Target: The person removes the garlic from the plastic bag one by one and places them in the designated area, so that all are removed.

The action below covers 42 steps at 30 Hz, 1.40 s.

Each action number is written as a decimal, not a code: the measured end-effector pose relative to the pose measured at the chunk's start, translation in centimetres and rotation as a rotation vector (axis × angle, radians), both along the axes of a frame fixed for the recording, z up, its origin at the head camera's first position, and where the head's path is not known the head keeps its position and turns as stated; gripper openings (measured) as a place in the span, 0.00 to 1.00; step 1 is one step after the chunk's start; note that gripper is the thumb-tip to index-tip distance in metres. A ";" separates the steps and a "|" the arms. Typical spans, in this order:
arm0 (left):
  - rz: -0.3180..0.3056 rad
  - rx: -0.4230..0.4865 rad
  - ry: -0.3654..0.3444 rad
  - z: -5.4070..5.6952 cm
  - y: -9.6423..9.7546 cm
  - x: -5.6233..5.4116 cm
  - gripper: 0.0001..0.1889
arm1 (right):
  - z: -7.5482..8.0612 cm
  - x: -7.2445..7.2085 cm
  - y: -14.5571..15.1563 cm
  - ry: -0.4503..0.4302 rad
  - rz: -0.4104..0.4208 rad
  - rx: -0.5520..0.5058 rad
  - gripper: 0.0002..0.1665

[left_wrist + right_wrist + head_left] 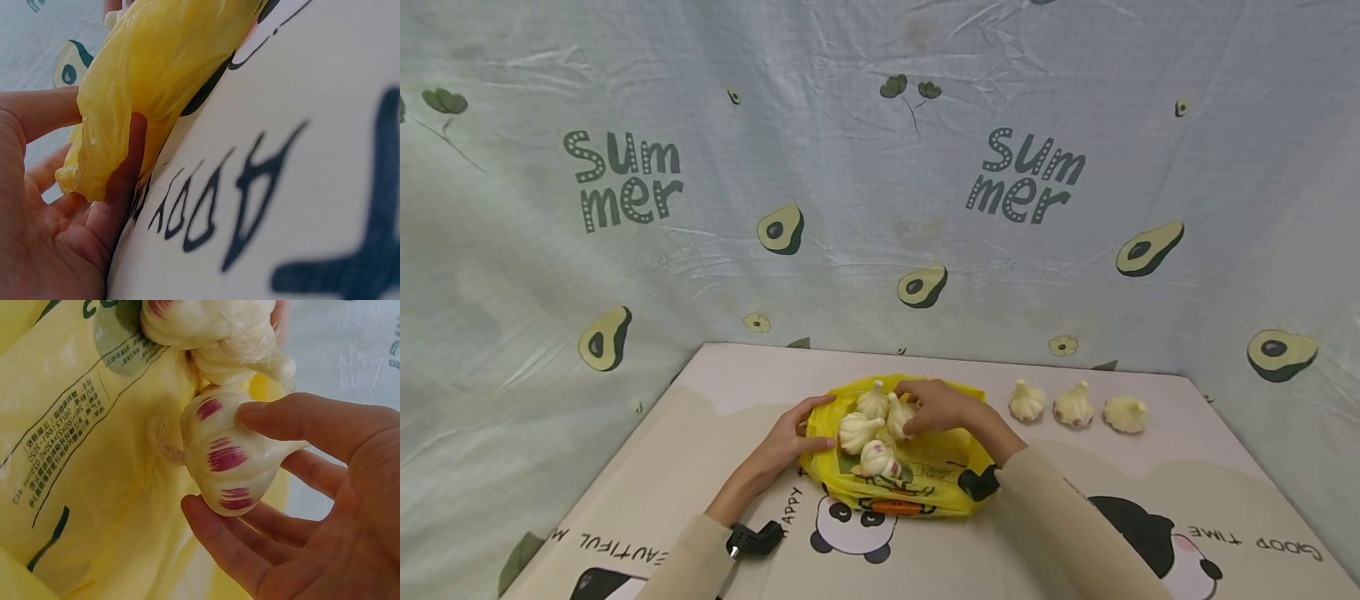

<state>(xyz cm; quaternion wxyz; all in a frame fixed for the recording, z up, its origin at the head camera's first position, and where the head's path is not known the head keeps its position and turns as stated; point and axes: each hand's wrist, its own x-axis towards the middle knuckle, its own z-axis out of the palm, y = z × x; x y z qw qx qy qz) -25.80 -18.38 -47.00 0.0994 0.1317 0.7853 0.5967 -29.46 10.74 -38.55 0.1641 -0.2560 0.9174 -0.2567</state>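
A yellow plastic bag [936, 479] lies on its side on the table, with several white garlic bulbs [859, 432] piled on it. My left hand [784, 442] holds the bag's left edge; in the left wrist view the crumpled plastic [103, 150] sits between thumb and fingers. Over the pile, my right hand [942, 405] pinches one garlic bulb [228, 456] between thumb and fingertips. Purple streaks mark that bulb, and its stem points toward the palm. Other bulbs [206, 322] sit right beside it.
To the right of the bag, three garlic bulbs [1072, 405] stand in a row on the table [760, 383]. A printed cloth [850, 167] hangs behind the table. Dark wrist straps [754, 540] sit on both wrists.
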 end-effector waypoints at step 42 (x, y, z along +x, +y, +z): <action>0.014 -0.002 -0.011 0.0 0.1 0.0 0.41 | 4.3 4.3 4.4 0.249 -0.033 -0.245 0.33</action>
